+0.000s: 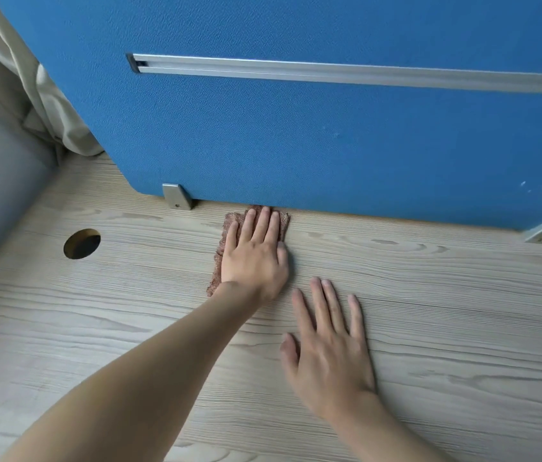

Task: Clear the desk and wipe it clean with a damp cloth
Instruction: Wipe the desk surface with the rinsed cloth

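Desk (429, 311) back edge: your left hand (256, 255) presses the cloth (229, 225) flat, your right hand (329, 355) rests open; the cloth may snag under the partition (296, 145).

Your left hand (254, 261) and right hand (329, 358) are both bare, with slender fingers (264, 225) and short, plainly trimmed nails (315, 281). Your left forearm (149, 361) is bare along all of its visible length, from the wrist to near the elbow, smooth and narrowing toward the wrist. Your right forearm (379, 431) shows only a short bare stretch behind the wrist. The right hand looks slightly blurred at its edges.
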Available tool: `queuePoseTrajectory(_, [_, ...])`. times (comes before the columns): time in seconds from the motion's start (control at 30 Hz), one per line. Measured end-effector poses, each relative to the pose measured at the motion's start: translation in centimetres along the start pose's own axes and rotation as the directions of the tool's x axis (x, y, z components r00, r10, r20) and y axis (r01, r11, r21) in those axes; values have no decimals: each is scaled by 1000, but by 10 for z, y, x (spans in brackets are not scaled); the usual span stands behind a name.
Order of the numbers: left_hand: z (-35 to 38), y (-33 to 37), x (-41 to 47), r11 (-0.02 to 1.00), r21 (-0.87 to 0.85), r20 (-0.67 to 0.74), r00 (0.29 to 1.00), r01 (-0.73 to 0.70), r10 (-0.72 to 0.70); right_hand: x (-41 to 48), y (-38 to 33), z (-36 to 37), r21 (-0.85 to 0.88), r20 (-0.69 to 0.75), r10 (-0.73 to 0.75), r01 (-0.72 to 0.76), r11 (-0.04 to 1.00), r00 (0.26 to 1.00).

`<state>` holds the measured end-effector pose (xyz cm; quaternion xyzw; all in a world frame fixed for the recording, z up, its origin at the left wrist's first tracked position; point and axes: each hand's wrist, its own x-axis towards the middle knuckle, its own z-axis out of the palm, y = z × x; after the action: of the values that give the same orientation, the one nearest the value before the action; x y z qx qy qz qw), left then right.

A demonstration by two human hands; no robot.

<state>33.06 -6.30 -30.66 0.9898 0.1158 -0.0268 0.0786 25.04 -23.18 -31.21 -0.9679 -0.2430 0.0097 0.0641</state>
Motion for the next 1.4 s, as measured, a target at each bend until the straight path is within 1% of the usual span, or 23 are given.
queuePoseTrajectory(0.13, [0,-13,1,990,11,15,990,-143,143,-1,0,0,-1,3,-3,3,1000,1000])
queuePoseTrajectory(0.17, [-1,-18,9,993,7,-2,993,-121,121,0,0,0,-4,3,-5,5,1000,1000])
queuePoseTrajectory(0.27, [-1,-14,21,997,6,-32,997,72,-72,0,1,0,-9,1,0,0,1000,1000])
queuePoseTrajectory(0.3, [0,-8,18,997,7,-30,996,81,-81,0,1,0,-9,-1,1,-1,1000,1000])
queuePoseTrajectory(0.33, [0,-4,11,999,2,-28,999,44,-44,0,0,0,-6,-1,1,-1,1000,1000])
queuePoseTrajectory(0.43, [1,-10,-7,989,20,-7,989,-147,147,0,0,-1,8,-15,-4,5,1000,1000])
queuePoseTrajectory(0.47, [0,-20,-2,987,30,-8,987,-157,158,0,-1,-1,9,-17,-8,8,1000,1000])
queuePoseTrajectory(0.5, [-2,-29,7,992,35,-19,993,-117,118,-1,0,-1,7,-13,-10,10,1000,1000])
queuePoseTrajectory(0.57, [-4,-43,23,998,42,-30,999,44,-43,0,1,-1,10,-9,-8,8,1000,1000])
queuePoseTrajectory(0.6, [-3,-42,25,995,41,-34,996,88,-87,0,1,0,9,-7,-7,7,1000,1000])
queuePoseTrajectory(0.63, [-3,-39,21,995,30,-38,995,93,-92,1,1,1,8,-3,-6,6,1000,1000])
queuePoseTrajectory(0.77, [1,-39,-7,999,16,-34,998,-47,47,0,1,0,14,-1,-11,11,1000,1000])
queuePoseTrajectory(0.8, [0,-45,-4,999,2,-33,999,-37,37,-1,1,-1,12,4,-11,11,1000,1000])
queuePoseTrajectory(0.9, [-3,-56,15,990,-16,-57,989,138,-138,1,1,-1,15,1,-10,10,1000,1000])
queuePoseTrajectory(0.93, [-2,-53,17,987,-18,-62,986,157,-158,2,2,0,13,5,-9,9,1000,1000])
queuePoseTrajectory(1.0, [-4,-43,3,993,-4,-60,992,114,-114,0,1,0,15,14,-6,6,1000,1000])
queuePoseTrajectory(1.1, [0,-45,-28,999,26,-40,999,-30,31,1,1,-1,21,16,-8,8,1000,1000])
queuePoseTrajectory(1.13, [1,-51,-28,998,21,-32,998,-52,53,0,1,-2,18,19,-7,6,1000,1000])
queuePoseTrajectory(1.17, [0,-56,-22,999,7,-37,999,-36,36,1,1,-2,11,21,-10,10,1000,1000])
queuePoseTrajectory(1.23, [-2,-63,-9,997,-12,-54,996,75,-76,0,1,-3,10,20,-17,17,1000,1000])
queuePoseTrajectory(1.3, [-3,-58,-5,990,-22,-59,988,142,-143,0,1,-2,6,16,-9,9,1000,1000])
queuePoseTrajectory(1.33, [-4,-54,-11,989,-18,-62,987,145,-146,0,1,-2,4,20,-8,8,1000,1000])
queuePoseTrajectory(1.4, [-1,-45,-35,997,3,-66,995,77,-77,0,1,-2,2,21,-8,8,1000,1000])
